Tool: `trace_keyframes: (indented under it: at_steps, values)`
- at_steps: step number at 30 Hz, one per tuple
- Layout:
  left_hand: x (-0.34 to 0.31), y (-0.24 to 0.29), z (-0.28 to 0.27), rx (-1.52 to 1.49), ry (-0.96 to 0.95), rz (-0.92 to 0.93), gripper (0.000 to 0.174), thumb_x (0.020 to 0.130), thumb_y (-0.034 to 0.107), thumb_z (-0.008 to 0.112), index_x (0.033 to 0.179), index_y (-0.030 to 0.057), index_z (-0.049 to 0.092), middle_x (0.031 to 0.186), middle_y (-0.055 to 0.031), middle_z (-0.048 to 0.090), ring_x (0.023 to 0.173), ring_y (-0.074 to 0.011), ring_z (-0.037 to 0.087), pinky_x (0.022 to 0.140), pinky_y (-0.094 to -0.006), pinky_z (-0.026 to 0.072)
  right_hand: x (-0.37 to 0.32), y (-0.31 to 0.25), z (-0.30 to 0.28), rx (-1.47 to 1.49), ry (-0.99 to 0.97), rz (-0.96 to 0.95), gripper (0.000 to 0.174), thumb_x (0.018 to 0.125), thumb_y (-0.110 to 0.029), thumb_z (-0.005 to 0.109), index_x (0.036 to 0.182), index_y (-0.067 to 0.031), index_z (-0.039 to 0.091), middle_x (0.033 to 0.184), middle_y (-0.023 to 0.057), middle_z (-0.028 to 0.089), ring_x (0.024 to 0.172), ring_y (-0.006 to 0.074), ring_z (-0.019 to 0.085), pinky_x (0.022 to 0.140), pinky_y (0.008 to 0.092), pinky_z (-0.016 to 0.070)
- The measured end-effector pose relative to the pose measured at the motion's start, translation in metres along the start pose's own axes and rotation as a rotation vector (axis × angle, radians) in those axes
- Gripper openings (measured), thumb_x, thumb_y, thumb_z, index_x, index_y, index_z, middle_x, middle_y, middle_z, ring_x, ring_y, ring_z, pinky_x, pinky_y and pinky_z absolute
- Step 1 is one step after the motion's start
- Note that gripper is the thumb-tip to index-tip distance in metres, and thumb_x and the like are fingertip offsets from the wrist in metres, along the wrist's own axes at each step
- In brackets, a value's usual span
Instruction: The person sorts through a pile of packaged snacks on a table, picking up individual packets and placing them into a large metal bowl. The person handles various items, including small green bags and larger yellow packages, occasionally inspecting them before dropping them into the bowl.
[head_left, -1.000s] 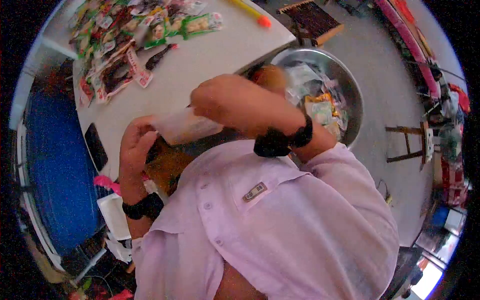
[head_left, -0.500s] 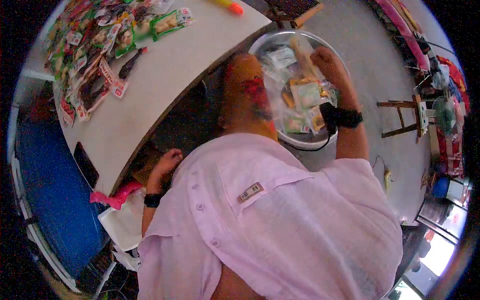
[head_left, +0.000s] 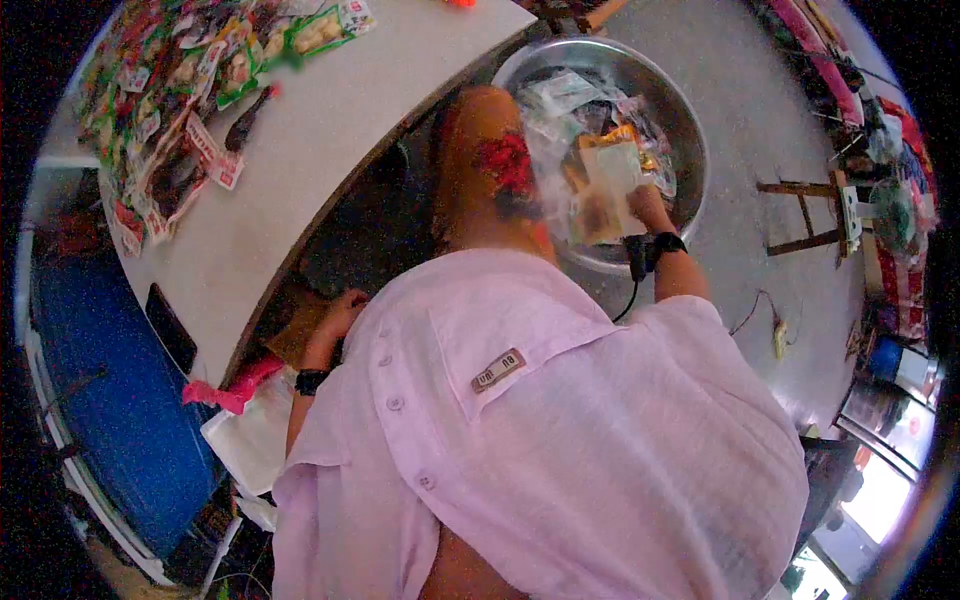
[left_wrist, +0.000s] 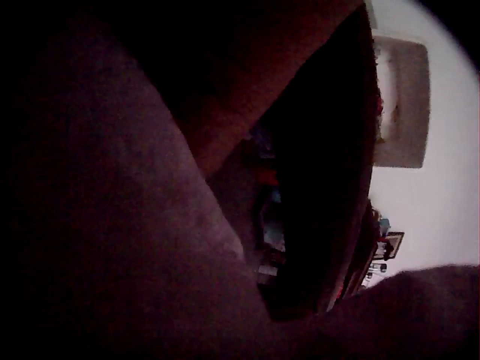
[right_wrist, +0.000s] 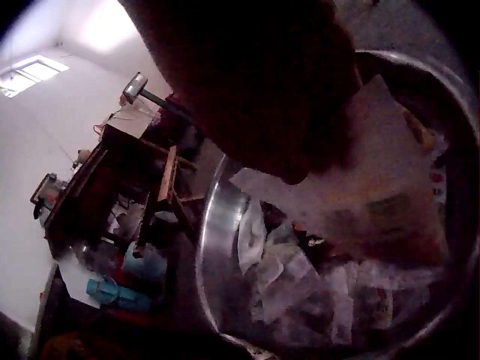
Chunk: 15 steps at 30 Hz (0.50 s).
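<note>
Above the steel basin (head_left: pixel 693 150), the right hand (head_left: pixel 648 208) is pinching a flat packet (head_left: pixel 608 185) by its near edge, thumb and fingers pressing together on it. The packet is reaching out beyond the fingertips, and loose wrappers (head_left: pixel 565 95) are lying in the basin below them. The left hand (head_left: pixel 345 303) is sitting low under the table (head_left: pixel 300 190) edge, against a brown carton (head_left: pixel 292 338). Its wrist view is nearly black, so I cannot tell how its fingers are lying. To my eye, handling this well is calling for a firm pinch at the edge and a straight lift, so the packet is not dragging neighbouring wrappers along.
</note>
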<state>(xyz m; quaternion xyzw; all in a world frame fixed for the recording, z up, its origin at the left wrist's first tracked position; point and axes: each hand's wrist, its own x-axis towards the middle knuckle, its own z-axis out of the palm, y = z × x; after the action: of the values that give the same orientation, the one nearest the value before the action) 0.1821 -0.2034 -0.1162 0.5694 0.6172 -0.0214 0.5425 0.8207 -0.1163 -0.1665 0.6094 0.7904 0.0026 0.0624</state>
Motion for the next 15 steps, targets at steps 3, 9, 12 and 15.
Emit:
trace_keyframes:
  at_steps: [3, 9, 12, 15]
  values:
    - [0.001, -0.023, 0.007, -0.144, 0.1, 0.077, 0.029, 0.073, 0.02, 0.049, 0.095, 0.001, 0.049, 0.095, -0.0166, 0.05, 0.088, -0.0275, 0.048, 0.076, -0.0318, 0.0376, -0.007, -0.029, 0.005, -0.057, 0.066, 0.121, 0.012, 0.059, -0.019, 0.052, 0.056, -0.0072, 0.055, 0.057, 0.01, 0.051, 0.053, 0.0256, 0.05, 0.05, 0.0373, 0.0393]
    - [-0.042, 0.053, -0.015, -0.019, 0.078, -0.042, 0.031, 0.074, 0.021, 0.048, 0.098, 0.0015, 0.048, 0.098, -0.0157, 0.049, 0.091, -0.0264, 0.047, 0.078, -0.0322, 0.0364, 0.016, -0.06, 0.028, 0.061, -0.215, -0.274, 0.014, 0.059, -0.021, 0.053, 0.059, -0.0066, 0.052, 0.056, 0.008, 0.051, 0.044, 0.0252, 0.045, 0.045, 0.036, 0.0364]
    - [-0.046, 0.046, -0.024, -0.072, 0.157, 0.031, 0.032, 0.074, 0.022, 0.046, 0.098, 0.0026, 0.047, 0.098, -0.0146, 0.049, 0.092, -0.025, 0.046, 0.078, -0.0313, 0.036, 0.076, -0.078, 0.042, 0.471, -0.243, -0.328, 0.013, 0.061, -0.017, 0.053, 0.064, -0.0053, 0.049, 0.054, 0.0069, 0.048, 0.048, 0.0238, 0.045, 0.047, 0.0335, 0.0363]
    - [-0.045, 0.028, -0.025, -0.144, 0.34, 0.106, 0.029, 0.075, 0.024, 0.045, 0.095, 0.0031, 0.048, 0.092, -0.0142, 0.051, 0.087, -0.0243, 0.048, 0.075, -0.0311, 0.0374, 0.107, -0.112, -0.05, 0.354, 0.004, -0.422, 0.01, 0.066, -0.011, 0.051, 0.073, -0.0042, 0.049, 0.07, 0.0096, 0.046, 0.076, 0.023, 0.045, 0.063, 0.0306, 0.0384]
